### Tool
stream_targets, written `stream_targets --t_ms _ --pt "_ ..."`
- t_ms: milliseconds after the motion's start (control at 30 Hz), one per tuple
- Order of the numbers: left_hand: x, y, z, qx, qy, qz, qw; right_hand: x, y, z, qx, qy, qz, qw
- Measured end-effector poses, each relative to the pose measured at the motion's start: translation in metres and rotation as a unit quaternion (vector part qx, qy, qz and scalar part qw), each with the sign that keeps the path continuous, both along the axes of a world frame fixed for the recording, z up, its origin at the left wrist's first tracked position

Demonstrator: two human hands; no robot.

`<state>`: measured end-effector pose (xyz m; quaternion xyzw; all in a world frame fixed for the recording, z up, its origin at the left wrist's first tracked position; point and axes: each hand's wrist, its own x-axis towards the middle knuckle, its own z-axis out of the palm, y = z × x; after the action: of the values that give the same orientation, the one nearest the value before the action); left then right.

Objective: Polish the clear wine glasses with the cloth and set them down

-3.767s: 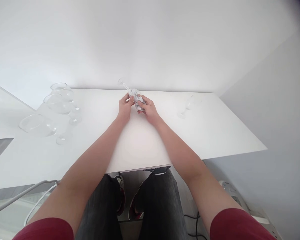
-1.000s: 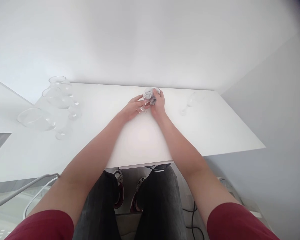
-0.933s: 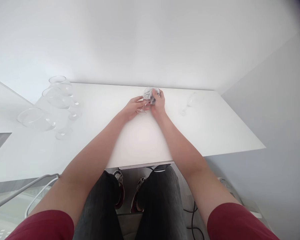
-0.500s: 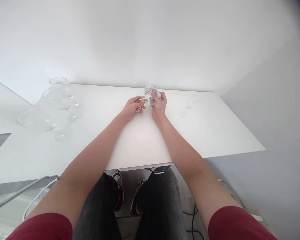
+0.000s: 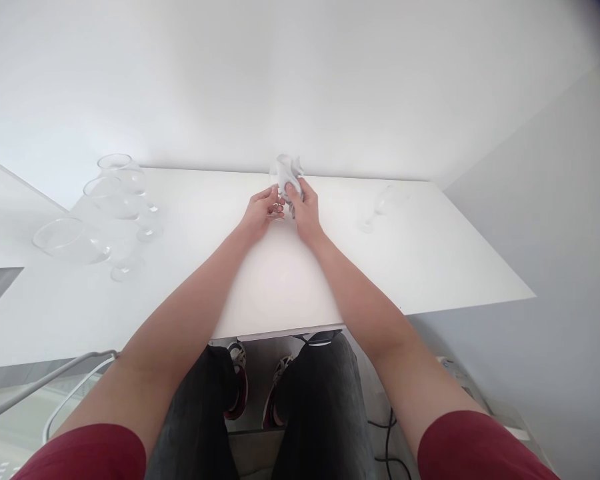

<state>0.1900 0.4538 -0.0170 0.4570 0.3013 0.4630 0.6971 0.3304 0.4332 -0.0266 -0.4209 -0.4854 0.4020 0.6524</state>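
My left hand [image 5: 261, 212] is closed round the stem of a wine glass, whose clear foot shows just below the fingers. The glass's bowl [image 5: 273, 175] is mostly hidden by a crumpled light grey cloth [image 5: 286, 167]. That cloth is gripped in my right hand [image 5: 305, 208], thumb pressed on its front, and lies against the bowl. Both hands are close together above the far half of a white table [image 5: 280, 280].
Several clear stemmed glasses stand on the left of the table, among them a front one [image 5: 73, 241] and a back one [image 5: 123, 175]. One more wine glass [image 5: 384, 199] stands at the right. A white wall [image 5: 290, 80] rises behind. A grey bar [image 5: 45, 380] is at the lower left.
Both hands have shifted slightly left and away from me with the glass and cloth. The cloth has turned and now covers the bowl's near side. The other glasses have stayed put.
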Motion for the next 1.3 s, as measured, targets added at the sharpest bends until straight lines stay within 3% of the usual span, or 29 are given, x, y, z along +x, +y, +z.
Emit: stream_targets --t_ms 67,133,200,333,500,567,733,900,1000,1133,1233,1300 --pt "0.0 -0.002 0.0 0.001 0.015 -0.04 0.999 0.003 0.005 -0.002 0.034 0.033 -0.082 0.995" --pt "0.0 -0.003 0.0 0.011 0.026 -0.088 0.996 0.006 0.009 -0.004 0.032 0.08 -0.117 0.989" --pt "0.0 -0.003 0.0 0.017 0.016 -0.099 0.995 0.007 0.012 -0.005 0.005 0.113 -0.086 0.99" --pt "0.001 0.001 -0.004 0.008 -0.015 -0.057 0.998 0.002 0.009 -0.005 0.001 0.122 0.013 0.992" --pt "0.003 0.003 -0.009 0.016 0.0 -0.1 0.995 0.0 0.006 -0.003 0.03 0.154 0.016 0.988" --pt "0.003 0.002 -0.007 0.013 -0.005 -0.103 0.995 0.001 0.007 -0.003 -0.001 0.157 0.04 0.987" --pt "-0.001 0.001 -0.003 -0.021 -0.007 -0.127 0.992 0.006 0.011 -0.003 -0.094 0.192 0.177 0.961" --pt "-0.001 0.005 -0.006 -0.065 -0.024 -0.141 0.988 0.008 0.014 -0.001 -0.137 0.194 0.197 0.951" --pt "0.0 0.005 -0.008 -0.082 -0.033 -0.144 0.986 0.008 0.013 -0.001 -0.136 0.167 0.171 0.962" --pt "-0.001 0.004 -0.006 -0.078 -0.021 -0.135 0.987 0.004 0.009 -0.002 -0.075 0.11 0.093 0.987" --pt "0.001 0.002 -0.005 -0.062 0.003 -0.116 0.991 0.001 0.006 -0.004 -0.005 0.016 -0.003 1.0" --pt "0.001 -0.001 -0.003 -0.049 0.03 -0.112 0.992 0.001 0.005 -0.004 0.039 -0.051 -0.087 0.994"
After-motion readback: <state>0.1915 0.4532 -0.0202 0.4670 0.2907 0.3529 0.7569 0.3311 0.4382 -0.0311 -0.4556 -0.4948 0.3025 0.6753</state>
